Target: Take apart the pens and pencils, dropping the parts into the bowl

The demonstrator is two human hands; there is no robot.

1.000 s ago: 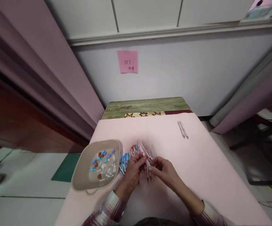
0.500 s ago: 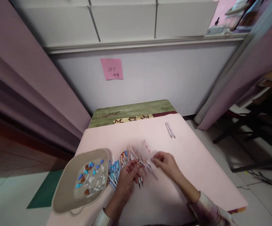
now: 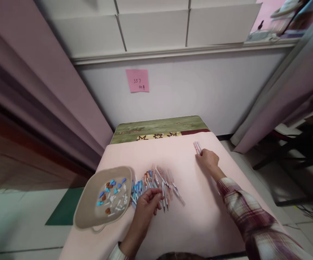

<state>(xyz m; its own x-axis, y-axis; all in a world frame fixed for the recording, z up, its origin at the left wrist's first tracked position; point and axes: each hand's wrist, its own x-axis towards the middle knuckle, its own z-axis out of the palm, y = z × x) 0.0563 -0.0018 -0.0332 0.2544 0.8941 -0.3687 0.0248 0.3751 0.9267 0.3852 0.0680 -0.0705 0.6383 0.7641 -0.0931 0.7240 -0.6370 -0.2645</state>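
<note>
My right hand [image 3: 209,159] is closed around a clear pen barrel, setting it against the slim clear pens [image 3: 197,146] at the far right of the pink tabletop; the fingers cover their lower ends. Over the near edge of a heap of pen parts [image 3: 160,177], my left hand [image 3: 147,204] has thumb and fingertips pinched together. Whether anything small is between them I cannot make out. The heap mixes clear barrels, thin refills with dark tips, and blue and brown pieces. Several refills [image 3: 165,198] lie just right of my left fingertips.
A beige bin [image 3: 84,202] at the table's left holds blue and brown caps and small white pieces. The pink-covered table [image 3: 200,216] meets a green wood-patterned strip [image 3: 156,125] by the wall. A pink note [image 3: 138,81] is stuck there. Curtains hang on both sides.
My right hand has moved from beside the heap, away and to the right, carrying the clear barrel to the pens lying there. My left hand stays by the heap. The view has shifted slightly.
</note>
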